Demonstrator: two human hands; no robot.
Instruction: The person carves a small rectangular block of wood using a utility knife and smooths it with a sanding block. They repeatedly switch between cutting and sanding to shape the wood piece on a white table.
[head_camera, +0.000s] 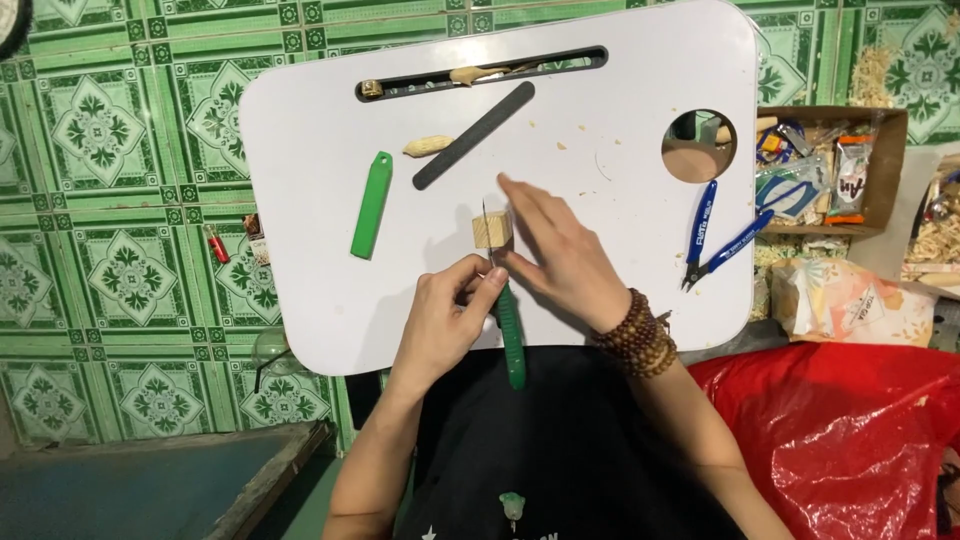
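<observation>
- Left hand (445, 315) pinched the green-handled knife (510, 325), blade against the wooden block (491, 229).
- Right hand (555, 250), fingers spread flat, steadied that block on the white tray (300, 200).

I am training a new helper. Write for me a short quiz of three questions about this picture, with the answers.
1. True or false: the left hand holds a green-handled knife.
2. What does the right hand touch? A) blue pliers B) wooden block C) green sheath
3. What long dark tool lies above the block on the white tray?

Key: 1 true; 2 B; 3 the black file.
</observation>
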